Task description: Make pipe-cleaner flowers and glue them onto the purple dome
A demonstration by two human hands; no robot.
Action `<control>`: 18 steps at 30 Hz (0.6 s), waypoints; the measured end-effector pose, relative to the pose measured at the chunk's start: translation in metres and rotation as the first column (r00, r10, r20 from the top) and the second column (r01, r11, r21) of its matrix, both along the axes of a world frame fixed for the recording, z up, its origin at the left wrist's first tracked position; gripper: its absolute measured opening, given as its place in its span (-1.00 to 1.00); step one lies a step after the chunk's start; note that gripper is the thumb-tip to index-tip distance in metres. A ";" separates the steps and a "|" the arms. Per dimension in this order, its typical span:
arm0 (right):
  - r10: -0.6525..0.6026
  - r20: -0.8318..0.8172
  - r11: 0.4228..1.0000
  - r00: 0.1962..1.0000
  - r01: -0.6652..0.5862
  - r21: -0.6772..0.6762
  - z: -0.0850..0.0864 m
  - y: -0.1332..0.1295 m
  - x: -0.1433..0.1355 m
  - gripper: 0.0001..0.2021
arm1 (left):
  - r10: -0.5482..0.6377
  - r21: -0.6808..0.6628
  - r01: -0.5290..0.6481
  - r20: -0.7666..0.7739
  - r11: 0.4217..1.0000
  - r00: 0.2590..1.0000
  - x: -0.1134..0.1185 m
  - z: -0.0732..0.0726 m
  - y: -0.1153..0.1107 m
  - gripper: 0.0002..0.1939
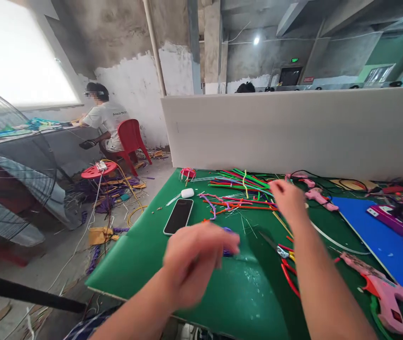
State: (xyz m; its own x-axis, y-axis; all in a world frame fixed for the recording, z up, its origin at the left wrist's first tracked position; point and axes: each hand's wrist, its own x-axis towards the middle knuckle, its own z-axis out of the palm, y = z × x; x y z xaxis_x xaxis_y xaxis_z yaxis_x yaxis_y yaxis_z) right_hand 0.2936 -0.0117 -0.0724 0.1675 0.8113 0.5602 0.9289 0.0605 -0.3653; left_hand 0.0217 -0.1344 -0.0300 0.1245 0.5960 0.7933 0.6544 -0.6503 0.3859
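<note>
The fuzzy stems [251, 178] lie in a loose heap just left of the right hand [289, 200], its grip bunched at their ends — whether pinching one, I cannot tell. The left hand [196, 259] curls in a blur before something purple [227, 253] (held or merely behind, I can't say). Lettering on a seated co-worker's shirt [111, 115] is unreadable. The worktop [141, 255] has its left edge beyond the phone [179, 216] — a pale panel [275, 132] borders the back.
</note>
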 end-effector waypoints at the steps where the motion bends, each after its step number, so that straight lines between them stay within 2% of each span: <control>1: -0.007 0.033 0.995 0.999 0.010 -0.099 -0.010 0.008 -0.008 -0.74 | -0.232 -0.096 0.240 0.092 0.966 0.968 0.006 -0.013 0.022 -0.63; 2: -0.006 0.070 0.979 0.998 0.020 -0.201 -0.022 0.017 -0.016 -0.74 | -0.365 -0.183 0.396 0.180 0.900 0.913 0.012 -0.028 0.043 -0.70; 3: 0.012 0.111 0.952 0.994 0.023 -0.306 -0.034 0.025 -0.024 -0.73 | -0.374 -0.270 0.428 0.230 0.862 0.899 0.018 -0.044 0.062 -0.74; 6: 0.015 0.158 0.930 0.987 0.044 -0.364 -0.067 0.044 -0.039 -0.74 | -0.307 -0.410 0.395 0.265 0.822 0.914 0.029 -0.087 0.098 -0.76; 9: 0.017 0.195 0.925 0.981 0.059 -0.376 -0.085 0.053 -0.039 -0.71 | -0.285 -0.453 0.362 0.231 0.815 0.930 0.029 -0.111 0.108 -0.74; 11: 0.021 0.214 0.922 0.976 0.064 -0.383 -0.090 0.055 -0.038 -0.71 | -0.289 -0.443 0.346 0.192 0.827 0.938 0.027 -0.114 0.109 -0.74; 13: 0.022 0.231 0.918 0.973 0.072 -0.391 -0.092 0.055 -0.038 -0.73 | -0.273 -0.427 0.337 0.205 0.839 0.940 0.024 -0.110 0.107 -0.76; 16: 0.013 0.255 0.919 0.967 0.089 -0.383 -0.092 0.054 -0.043 -0.75 | -0.270 -0.413 0.388 0.316 0.824 0.909 0.018 -0.090 0.095 -0.77; 18: 0.003 0.272 0.926 0.962 0.100 -0.365 -0.091 0.053 -0.047 -0.77 | -0.355 -0.350 0.468 0.340 0.812 0.871 0.010 -0.068 0.074 -0.74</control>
